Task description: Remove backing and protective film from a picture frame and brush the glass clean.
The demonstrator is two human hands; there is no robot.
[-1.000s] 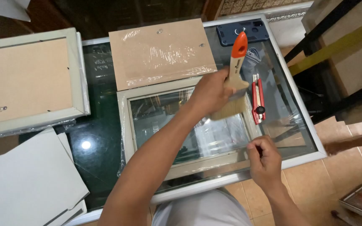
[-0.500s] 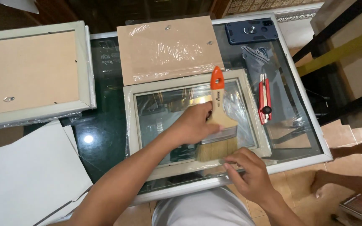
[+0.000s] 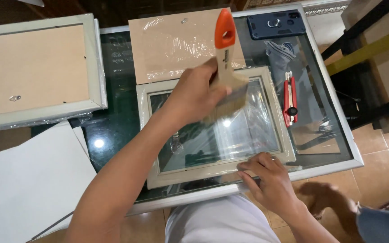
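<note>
My left hand (image 3: 194, 96) is shut on a wide paintbrush (image 3: 224, 33) with a pale wooden handle and an orange tip. Its blurred bristles rest over the upper part of the glass pane in a pale grey-green picture frame (image 3: 151, 135). The frame lies flat on the glass table. My right hand (image 3: 266, 177) presses with spread fingers on the frame's lower right rim. A brown backing board (image 3: 172, 45) wrapped in clear film lies just beyond the frame.
A second frame (image 3: 32, 67), back side up, lies at the far left. White sheets (image 3: 23, 180) overlap the table's near left. A red utility knife (image 3: 290, 99) and a phone in a dark blue case (image 3: 275, 23) lie to the right. The table's metal edge (image 3: 338, 135) borders a tiled floor.
The brush swept from the frame's upper right down to its lower middle, then back up to the top of the glass. My right hand shifted left along the bottom rim.
</note>
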